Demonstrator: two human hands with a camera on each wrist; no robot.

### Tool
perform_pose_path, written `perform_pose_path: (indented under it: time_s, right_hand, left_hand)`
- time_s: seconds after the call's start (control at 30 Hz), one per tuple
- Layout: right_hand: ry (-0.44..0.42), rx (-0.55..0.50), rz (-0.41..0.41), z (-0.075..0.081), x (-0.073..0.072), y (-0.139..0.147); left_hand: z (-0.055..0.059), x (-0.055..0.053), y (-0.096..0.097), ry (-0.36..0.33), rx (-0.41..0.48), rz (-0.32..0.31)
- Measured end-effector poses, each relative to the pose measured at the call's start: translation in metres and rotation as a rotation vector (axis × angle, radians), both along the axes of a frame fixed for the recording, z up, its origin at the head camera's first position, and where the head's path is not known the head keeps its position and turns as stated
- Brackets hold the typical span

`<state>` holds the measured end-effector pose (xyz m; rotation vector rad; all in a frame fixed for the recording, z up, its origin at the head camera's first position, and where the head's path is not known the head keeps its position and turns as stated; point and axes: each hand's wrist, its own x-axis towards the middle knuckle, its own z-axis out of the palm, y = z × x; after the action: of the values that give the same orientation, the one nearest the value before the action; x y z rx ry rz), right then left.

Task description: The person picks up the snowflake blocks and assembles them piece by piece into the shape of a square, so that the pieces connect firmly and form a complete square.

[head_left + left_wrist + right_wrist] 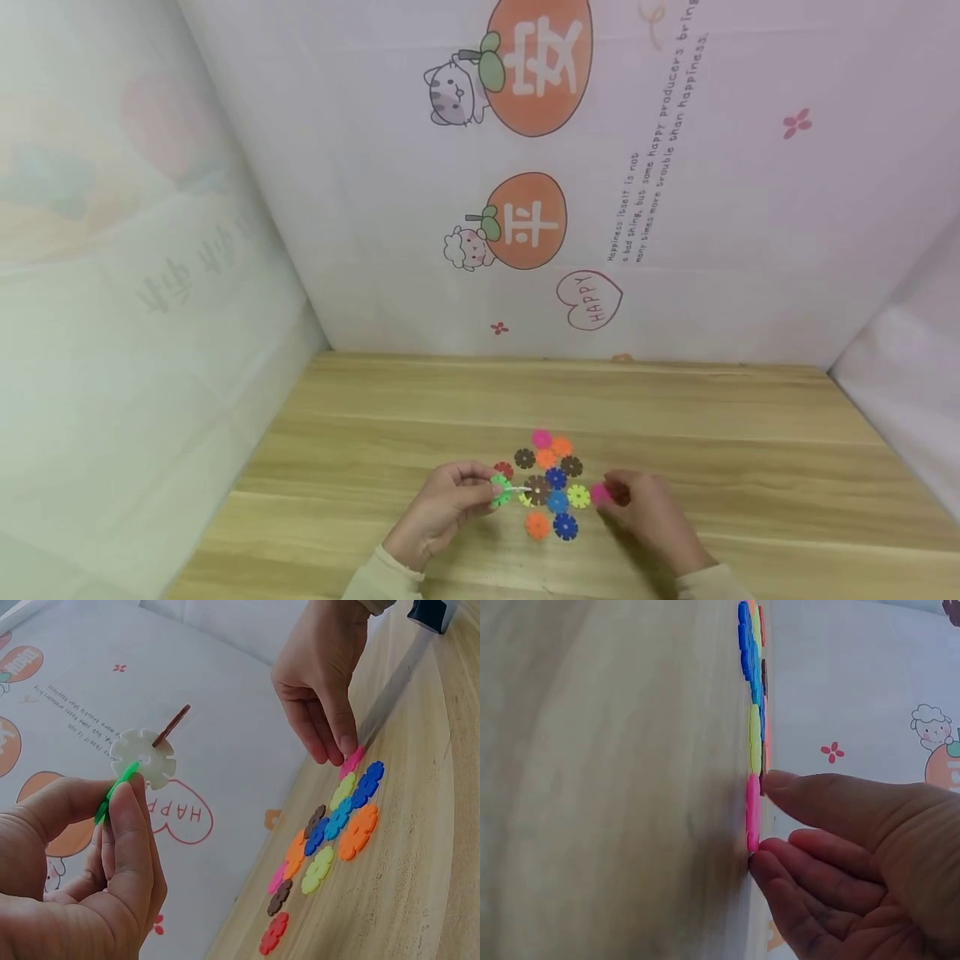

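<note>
My left hand (446,510) pinches a green notched flower disc (114,796) between thumb and fingers, raised above the table. A white notched disc (162,766) is slotted onto it, and a brown disc (172,724), seen edge-on in the left wrist view, is slotted into the white one. At the right side of the loose discs, my right hand (658,518) has thumb and fingertips at opposite edges of a pink disc (753,814) that lies on the table. A yellow-green disc (578,497) lies just left of that pink disc.
Several loose discs lie flat on the wooden table (360,433), among them a dark blue disc (566,527), an orange disc (537,527) and a red disc (274,934). A printed cloth wall (390,250) rises behind the table, with pale cloth at both sides.
</note>
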<state>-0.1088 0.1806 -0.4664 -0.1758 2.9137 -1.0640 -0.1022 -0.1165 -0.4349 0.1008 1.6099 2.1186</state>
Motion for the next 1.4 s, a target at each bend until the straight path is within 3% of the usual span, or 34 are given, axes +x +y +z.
perform_pose_path:
  time_s: [0.27, 0.57, 0.77, 1.1, 1.4]
  right_hand:
    - [0.045, 0.062, 0.004, -0.001, -0.003, -0.005]
    - [0.021, 0.047, -0.012, 0.0, -0.003, -0.005]
    - [-0.04, -0.061, -0.042, -0.003, 0.0, -0.004]
    - [-0.075, -0.158, -0.003, -0.005, 0.002, 0.003]
    - [-0.144, -0.345, -0.044, 0.011, 0.007, -0.001]
  left_hand:
    - [0.002, 0.0, 0.0, -0.002, 0.016, -0.009]
    - [0.004, 0.002, 0.001, -0.018, 0.017, -0.005]
    - [0.004, 0.001, 0.002, -0.018, 0.001, -0.004]
    - [0.006, 0.0, 0.004, -0.024, -0.016, 0.008]
    - [0.003, -0.002, 0.005, -0.022, -0.023, 0.005]
